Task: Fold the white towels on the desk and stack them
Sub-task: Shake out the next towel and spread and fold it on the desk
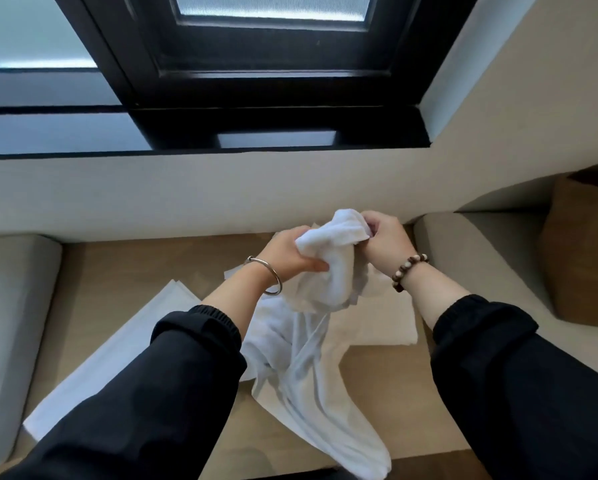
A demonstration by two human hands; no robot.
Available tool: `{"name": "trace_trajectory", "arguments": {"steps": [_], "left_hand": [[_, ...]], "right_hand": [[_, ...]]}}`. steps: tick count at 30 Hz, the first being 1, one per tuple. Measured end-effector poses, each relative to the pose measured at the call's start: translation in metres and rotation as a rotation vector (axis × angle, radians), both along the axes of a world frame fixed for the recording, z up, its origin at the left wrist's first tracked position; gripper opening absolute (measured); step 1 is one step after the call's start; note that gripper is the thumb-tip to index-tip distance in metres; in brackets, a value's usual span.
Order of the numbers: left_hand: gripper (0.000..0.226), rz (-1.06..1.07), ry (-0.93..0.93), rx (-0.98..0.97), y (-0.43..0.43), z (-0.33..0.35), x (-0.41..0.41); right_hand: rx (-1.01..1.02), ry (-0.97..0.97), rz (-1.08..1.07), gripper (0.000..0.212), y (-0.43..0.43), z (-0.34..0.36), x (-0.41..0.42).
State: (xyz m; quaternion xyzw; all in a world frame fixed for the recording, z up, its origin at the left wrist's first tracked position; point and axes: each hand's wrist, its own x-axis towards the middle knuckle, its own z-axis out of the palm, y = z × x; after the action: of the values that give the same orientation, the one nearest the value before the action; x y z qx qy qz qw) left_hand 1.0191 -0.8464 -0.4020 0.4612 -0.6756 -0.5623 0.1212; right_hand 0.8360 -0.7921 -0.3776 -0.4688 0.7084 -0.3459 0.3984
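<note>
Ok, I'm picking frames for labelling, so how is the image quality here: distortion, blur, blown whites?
Head view: wide-angle distortion tilts the window frame and wall edges; the light is soft and even, with no hard shadows; the bunched towel, gripped by the left hand and right hand, is bright with faint folds; detail is slightly soft overall.

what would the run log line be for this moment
left hand: grips bunched towel | right hand: pinches its top | tail: draped on desk | flat towel: on desk, left
</note>
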Motion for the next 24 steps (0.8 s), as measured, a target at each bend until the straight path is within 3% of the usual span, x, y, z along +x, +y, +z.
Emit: {"name": "trace_trajectory", "arguments": {"steps": [2, 4, 8, 9, 10, 12, 14, 16, 20, 24], "left_hand": [[0.026, 0.057, 0.021, -0.064, 0.001, 0.019, -0.007], [0.022, 0.109, 0.047, -0.107, 0.004, 0.039, -0.012], [0.024, 0.191, 0.101, -0.162, 0.015, 0.085, -0.019], [0.022, 0.23, 0.123, -0.153, 0.017, 0.097, -0.02], [0.019, 0.27, 0.147, -0.143, 0.019, 0.109, -0.02], [0.019, 0.338, 0.2, -0.133, 0.022, 0.133, -0.019], [0.023, 0.346, 0.235, -0.148, 0.026, 0.156, -0.017], [0.019, 0.313, 0.227, -0.162, 0.032, 0.175, -0.016], [0.021, 0.213, 0.189, -0.154, 0.053, 0.212, -0.017], [0.017, 0.114, 0.202, -0.149, 0.077, 0.254, -0.038]], "right_hand": [[-0.02, -0.041, -0.015, 0.013, 0.004, 0.021, -0.005], [-0.031, -0.154, -0.055, 0.024, 0.009, 0.04, -0.01], [0.017, -0.72, -0.045, 0.038, 0.019, 0.078, -0.013], [0.039, -0.765, -0.004, 0.042, 0.02, 0.087, -0.013], [0.058, -0.706, 0.043, 0.049, 0.022, 0.095, -0.013], [0.087, -0.377, 0.101, 0.072, 0.028, 0.112, -0.008], [0.072, -0.13, 0.069, 0.079, 0.037, 0.128, 0.002], [0.01, -0.086, 0.025, 0.08, 0.047, 0.144, 0.01], [-0.028, 0.054, -0.062, 0.059, 0.077, 0.182, 0.007], [-0.081, 0.077, -0.226, 0.059, 0.117, 0.22, -0.011]]}}
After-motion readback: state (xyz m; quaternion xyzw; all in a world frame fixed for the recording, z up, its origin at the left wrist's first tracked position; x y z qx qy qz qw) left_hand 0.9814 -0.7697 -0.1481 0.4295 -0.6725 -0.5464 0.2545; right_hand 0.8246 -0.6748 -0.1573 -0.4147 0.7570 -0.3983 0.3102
